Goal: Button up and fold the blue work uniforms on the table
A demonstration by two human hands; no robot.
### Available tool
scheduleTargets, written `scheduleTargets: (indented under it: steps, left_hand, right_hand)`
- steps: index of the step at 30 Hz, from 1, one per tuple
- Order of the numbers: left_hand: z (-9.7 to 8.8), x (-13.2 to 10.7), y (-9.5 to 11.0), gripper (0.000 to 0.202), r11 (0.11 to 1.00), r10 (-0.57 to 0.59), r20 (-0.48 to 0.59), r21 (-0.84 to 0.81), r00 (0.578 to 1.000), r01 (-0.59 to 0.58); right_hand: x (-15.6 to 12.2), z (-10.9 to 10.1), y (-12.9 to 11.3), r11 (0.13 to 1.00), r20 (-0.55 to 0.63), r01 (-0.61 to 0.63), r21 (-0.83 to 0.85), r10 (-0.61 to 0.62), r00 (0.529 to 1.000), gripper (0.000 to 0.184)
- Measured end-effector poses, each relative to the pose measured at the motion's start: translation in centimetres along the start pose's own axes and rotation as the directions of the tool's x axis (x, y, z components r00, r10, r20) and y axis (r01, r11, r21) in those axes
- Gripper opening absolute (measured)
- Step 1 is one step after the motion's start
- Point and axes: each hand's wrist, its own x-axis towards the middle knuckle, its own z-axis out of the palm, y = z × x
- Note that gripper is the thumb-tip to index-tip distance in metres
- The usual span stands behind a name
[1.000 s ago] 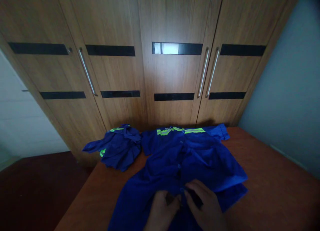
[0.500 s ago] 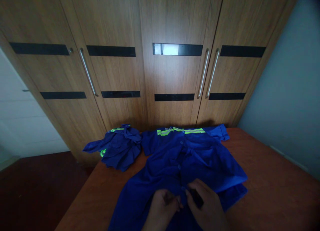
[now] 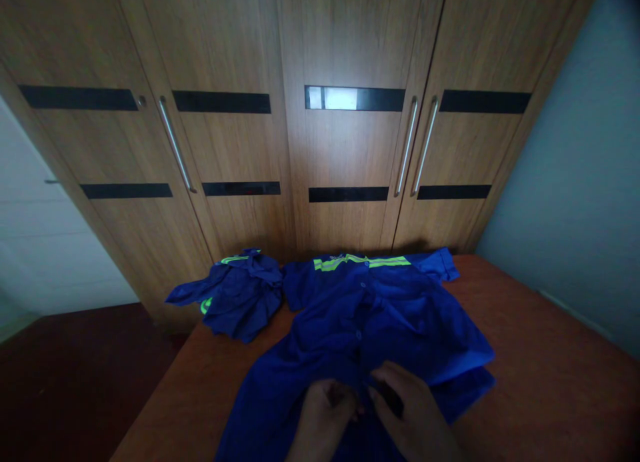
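Note:
A blue work shirt (image 3: 370, 322) with a lime-green reflective stripe near its collar lies spread on the brown table (image 3: 540, 389), button front facing up. My left hand (image 3: 323, 419) and my right hand (image 3: 413, 415) meet at the shirt's front placket near its lower end. Both hands pinch the fabric there, fingertips almost touching each other. Whatever sits between the fingertips is too dark to make out beyond cloth.
A second blue garment (image 3: 235, 295) with green trim lies crumpled at the table's far left corner. A wooden wardrobe (image 3: 340, 149) with long metal handles stands right behind the table. A pale wall runs along the right; dark floor lies to the left.
Both hands shifted slightly toward me along the shirt's front, still pinched together on the placket. The garments have not moved.

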Motion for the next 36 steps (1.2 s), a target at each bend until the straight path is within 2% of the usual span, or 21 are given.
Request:
scheduleTargets:
  steps: [2,4,6,7,10,12,14,18,22,27,32,36]
  left_hand:
    - [0.0,0.1,-0.1,0.015,0.999,0.001,-0.044,0.050,0.999,0.001]
    - [0.0,0.2,-0.3,0.015,0.997,0.009,-0.070,0.077,0.998,-0.003]
    - [0.0,0.2,-0.4,0.015,0.996,0.023,-0.080,0.084,0.997,-0.016]
    - [0.0,0.2,-0.5,0.016,0.996,0.031,-0.088,0.086,0.996,-0.023]
    - [-0.1,0.1,-0.6,0.015,0.996,0.045,-0.104,0.084,0.994,-0.036]
    - [-0.1,0.0,-0.5,0.016,0.996,0.057,-0.089,0.068,0.994,-0.051]
    - [-0.1,-0.1,-0.2,0.018,0.996,0.076,-0.053,0.042,0.996,-0.074]
    - [0.0,-0.3,0.4,0.028,0.997,0.077,0.002,-0.009,0.997,-0.077]
    - [0.2,-0.5,0.4,0.035,0.995,0.067,0.005,-0.078,0.998,-0.066]
    - [0.3,-0.3,0.4,0.034,0.992,0.070,0.045,-0.107,0.996,-0.065]
    - [0.1,-0.4,-0.2,0.028,0.999,0.017,0.051,0.030,0.999,-0.018]
    - [-1.1,-1.7,-1.7,0.018,0.945,0.029,-0.037,0.326,0.999,-0.016]
  right_hand:
    - [-0.2,-0.1,-0.2,1.000,-0.063,0.014,0.011,-0.013,0.998,0.012]
    - [-0.5,-0.1,-0.4,0.999,-0.205,0.051,0.006,-0.049,0.977,0.012]
    - [-0.9,0.1,-0.7,0.992,-0.302,0.123,-0.036,-0.128,0.944,0.011]
    - [-1.1,0.4,-0.8,0.983,-0.314,0.167,-0.072,-0.181,0.932,0.009]
    - [-1.2,1.2,-0.7,0.949,-0.300,0.228,-0.218,-0.287,0.910,0.011]
    - [-1.0,1.6,-0.4,0.936,-0.300,0.189,-0.297,-0.279,0.912,0.020]
    - [-0.8,1.8,-0.1,0.935,-0.288,0.141,-0.325,-0.239,0.927,0.021]
    - [-0.5,1.6,0.4,0.956,-0.255,0.088,-0.279,-0.162,0.953,0.016]
    - [-0.4,1.1,0.7,0.969,-0.268,0.043,-0.242,-0.109,0.957,0.015]
    - [-0.4,0.9,0.7,0.973,-0.232,0.096,-0.209,-0.144,0.962,0.016]
    - [-1.1,0.4,0.2,0.951,-0.103,0.202,-0.233,-0.231,0.968,0.019]
    - [-1.9,0.2,0.3,0.933,0.047,0.258,-0.253,-0.254,0.966,0.015]
